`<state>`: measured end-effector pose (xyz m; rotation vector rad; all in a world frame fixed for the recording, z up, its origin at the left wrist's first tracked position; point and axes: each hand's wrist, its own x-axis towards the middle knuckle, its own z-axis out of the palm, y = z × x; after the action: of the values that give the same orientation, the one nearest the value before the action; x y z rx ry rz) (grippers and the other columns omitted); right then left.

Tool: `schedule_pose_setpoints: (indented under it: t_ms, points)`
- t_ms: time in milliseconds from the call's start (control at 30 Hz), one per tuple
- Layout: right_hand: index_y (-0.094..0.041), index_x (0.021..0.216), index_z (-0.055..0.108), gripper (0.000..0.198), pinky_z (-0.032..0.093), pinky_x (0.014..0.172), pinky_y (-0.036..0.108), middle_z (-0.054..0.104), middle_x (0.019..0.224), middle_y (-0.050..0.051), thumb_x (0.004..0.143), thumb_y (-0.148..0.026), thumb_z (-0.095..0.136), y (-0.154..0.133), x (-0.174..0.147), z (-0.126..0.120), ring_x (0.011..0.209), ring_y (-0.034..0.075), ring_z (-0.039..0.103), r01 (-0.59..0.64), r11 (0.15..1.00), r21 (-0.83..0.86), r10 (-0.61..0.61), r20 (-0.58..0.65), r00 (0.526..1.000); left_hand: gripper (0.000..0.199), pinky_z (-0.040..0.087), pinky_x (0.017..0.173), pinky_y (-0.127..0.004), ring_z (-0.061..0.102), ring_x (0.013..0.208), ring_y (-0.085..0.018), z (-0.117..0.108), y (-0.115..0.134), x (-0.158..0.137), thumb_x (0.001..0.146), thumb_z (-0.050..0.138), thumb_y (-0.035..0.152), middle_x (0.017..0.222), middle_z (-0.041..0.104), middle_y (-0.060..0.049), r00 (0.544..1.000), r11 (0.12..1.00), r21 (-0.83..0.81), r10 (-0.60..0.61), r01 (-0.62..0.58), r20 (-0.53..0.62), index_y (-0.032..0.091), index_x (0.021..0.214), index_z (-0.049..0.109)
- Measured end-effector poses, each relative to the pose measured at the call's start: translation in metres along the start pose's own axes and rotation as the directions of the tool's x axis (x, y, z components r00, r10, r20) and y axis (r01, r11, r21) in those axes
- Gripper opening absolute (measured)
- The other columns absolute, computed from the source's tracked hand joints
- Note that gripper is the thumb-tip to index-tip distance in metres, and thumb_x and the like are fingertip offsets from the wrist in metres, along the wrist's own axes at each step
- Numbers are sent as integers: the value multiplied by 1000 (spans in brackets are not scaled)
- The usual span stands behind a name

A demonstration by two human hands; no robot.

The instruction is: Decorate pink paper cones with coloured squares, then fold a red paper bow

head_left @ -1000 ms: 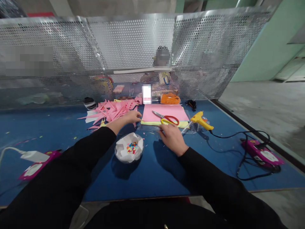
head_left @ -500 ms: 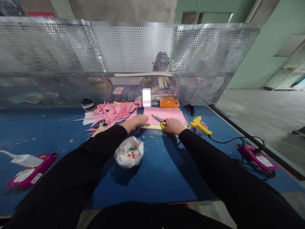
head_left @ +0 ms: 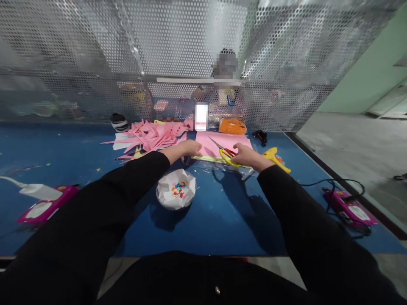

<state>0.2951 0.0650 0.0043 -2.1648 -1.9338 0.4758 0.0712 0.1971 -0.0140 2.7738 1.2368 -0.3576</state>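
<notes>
My left hand (head_left: pixel 190 148) is at the left edge of a pink paper sheet (head_left: pixel 208 142), its fingers closed on that edge. Yellow paper shows under the pink along the near side. In my right hand (head_left: pixel 249 156) is a pair of scissors (head_left: pixel 227 156) with yellow and red handles. Their blades point away to the left, over the pink sheet, and my fingers are at the handle loops. Left of my left hand lies a heap of pink paper strips and offcuts (head_left: pixel 155 134). Nearer me stands a paper-lined bowl (head_left: pixel 163 195) with small colourful pieces inside.
A yellow glue gun (head_left: pixel 276 160) lies beside my right wrist, partly hidden. Magenta power strips (head_left: pixel 349 208) sit at both sides with cables. An orange packet (head_left: pixel 232 126), a lit phone (head_left: pixel 201 116) and a perforated metal screen (head_left: pixel 184 46) stand behind; a person is beyond it.
My right hand has lifted and moved right with the scissors, its grip on the handles looser. My left hand stays at the paper's edge. The view has tilted down.
</notes>
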Motion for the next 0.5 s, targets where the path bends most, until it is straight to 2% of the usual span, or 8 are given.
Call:
schedule_pose_setpoints:
  t_ms: [100,167,233,267,400,500]
  points:
    - [-12,142,38,69,46,61,25,72,96,7,77,-18,59,-1,-45,9,77,18,67,61,988,143,-63,4,998,37,57,91,-46,64,109,-25,-4,-6,-1,96,63,38,130,62,-10,1000,1000,7,20,-19,-2,18,128,60]
    - [-18,138,41,64,47,62,24,70,88,1,76,-16,56,-2,-80,23,74,16,66,123,967,224,-125,-9,992,38,56,93,-47,64,111,-26,-10,-12,-1,96,63,38,131,62,-10,1000,1000,8,28,-27,-14,18,128,61]
    - [-18,133,45,59,46,60,25,67,82,-1,75,-15,55,-3,-110,39,67,16,63,227,900,372,-231,-35,972,41,51,102,-44,60,122,-27,-18,-17,1,96,63,36,138,60,-11,999,1000,7,29,-29,-41,18,132,60]
    - [-19,132,45,60,45,59,25,66,80,-1,73,-14,54,-4,-121,46,66,16,63,237,897,372,-235,-50,971,43,47,106,-40,58,128,-28,-22,-19,3,96,61,36,143,59,-11,998,1000,8,28,-27,-54,19,135,59]
    - [-15,130,49,62,46,66,30,69,94,8,68,-6,49,-7,-140,69,77,20,64,293,952,90,-275,-166,947,60,38,112,-32,51,138,-27,-30,-9,12,92,59,43,152,53,-10,997,998,48,39,-36,-71,20,147,51]
    - [-11,126,52,61,48,72,33,67,99,12,67,-1,47,-9,-138,79,85,23,64,280,959,-40,-283,-176,943,72,37,112,-32,48,140,-28,-26,13,19,86,64,48,155,50,-12,995,990,119,85,-78,-57,19,150,47]
